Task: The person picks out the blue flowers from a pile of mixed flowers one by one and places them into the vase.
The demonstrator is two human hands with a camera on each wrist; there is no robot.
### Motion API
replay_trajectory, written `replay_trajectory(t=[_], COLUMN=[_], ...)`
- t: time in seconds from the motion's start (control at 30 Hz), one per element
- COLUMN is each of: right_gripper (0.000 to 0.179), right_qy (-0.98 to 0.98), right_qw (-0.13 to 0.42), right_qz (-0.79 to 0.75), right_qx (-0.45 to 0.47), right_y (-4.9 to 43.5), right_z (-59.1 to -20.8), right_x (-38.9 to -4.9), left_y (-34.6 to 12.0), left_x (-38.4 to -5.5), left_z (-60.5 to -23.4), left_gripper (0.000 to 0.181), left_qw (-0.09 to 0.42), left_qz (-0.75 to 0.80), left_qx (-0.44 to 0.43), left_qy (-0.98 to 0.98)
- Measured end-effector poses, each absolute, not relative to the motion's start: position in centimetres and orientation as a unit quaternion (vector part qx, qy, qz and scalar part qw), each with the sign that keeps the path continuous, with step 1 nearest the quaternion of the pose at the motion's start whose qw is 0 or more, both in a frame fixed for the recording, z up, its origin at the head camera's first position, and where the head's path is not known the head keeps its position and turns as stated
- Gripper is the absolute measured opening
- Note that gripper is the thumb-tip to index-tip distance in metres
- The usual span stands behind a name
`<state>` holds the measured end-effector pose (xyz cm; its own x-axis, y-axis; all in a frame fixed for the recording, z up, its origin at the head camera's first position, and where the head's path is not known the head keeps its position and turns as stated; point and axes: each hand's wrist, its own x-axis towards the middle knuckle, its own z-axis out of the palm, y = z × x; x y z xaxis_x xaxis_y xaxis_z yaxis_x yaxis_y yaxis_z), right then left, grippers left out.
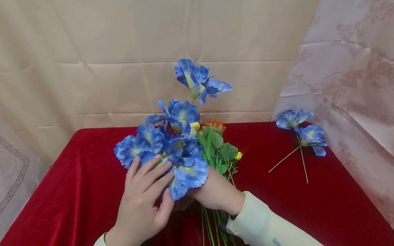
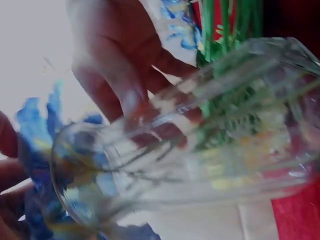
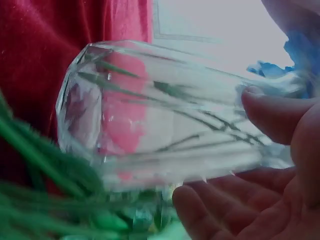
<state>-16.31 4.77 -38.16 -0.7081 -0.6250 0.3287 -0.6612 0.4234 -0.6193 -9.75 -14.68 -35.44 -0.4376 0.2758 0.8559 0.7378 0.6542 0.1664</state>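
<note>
A clear, faceted glass vase point(image 3: 165, 135) holds several blue iris-like flowers point(image 1: 189, 171), their thin stems showing through the glass. My right hand point(image 1: 215, 189) grips the vase near its mouth, thumb on one side and fingers on the other. Most of the vase is hidden below the blooms in the head view. My left hand point(image 1: 142, 205) rests its spread, fairly straight fingers on the lower blue petals. One taller bloom point(image 1: 196, 78) stands above the rest.
Behind and under my right forearm lie green-stemmed flowers with leaves point(image 1: 227, 150), an orange bloom point(image 1: 215, 125) and yellow buds. Two loose blue flowers point(image 1: 311, 136) lie at the right on the red cloth point(image 1: 279, 209). Beige curtain point(image 1: 126, 74) hangs behind the table.
</note>
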Motion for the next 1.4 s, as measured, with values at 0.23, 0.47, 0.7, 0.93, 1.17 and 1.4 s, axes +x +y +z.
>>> replay_trajectory(t=[0.23,0.47,0.7,0.93,1.17,1.4], right_gripper=[0.005,0.023,0.041,0.05,0.037,0.024], right_qy=[-0.892,-0.952,-0.981,-0.965,-0.952,-0.947], right_qw=[-0.026,-0.016,-0.114,-0.195,-0.192,-0.152], right_qz=[0.371,0.271,0.153,0.174,0.238,0.28], right_qx=[0.258,0.142,0.027,-0.016,-0.02,-0.024], right_y=[9.3,16.7,22.8,25.3,27.1,28.2], right_z=[-38.1,-38.7,-39.8,-41.8,-42.4,-42.9], right_x=[-17.1,-20.5,-23.2,-24.5,-24.5,-24.6], left_y=[-18.0,-19.5,-17.8,-16.9,-16.5,-16.7], left_x=[-8.9,-9.2,-10.8,-11.6,-11.8,-11.7], left_z=[-37.4,-38.6,-39.7,-40.4,-40.5,-40.4], left_gripper=[0.034,0.051,0.052,0.045,0.043,0.044], left_qw=[0.445,0.215,0.101,0.152,0.156,0.152], left_qz=[-0.285,-0.315,-0.385,-0.401,-0.413,-0.403], left_qx=[-0.218,-0.08,-0.077,-0.092,-0.101,-0.089], left_qy=[-0.821,-0.921,-0.914,-0.899,-0.891,-0.898])
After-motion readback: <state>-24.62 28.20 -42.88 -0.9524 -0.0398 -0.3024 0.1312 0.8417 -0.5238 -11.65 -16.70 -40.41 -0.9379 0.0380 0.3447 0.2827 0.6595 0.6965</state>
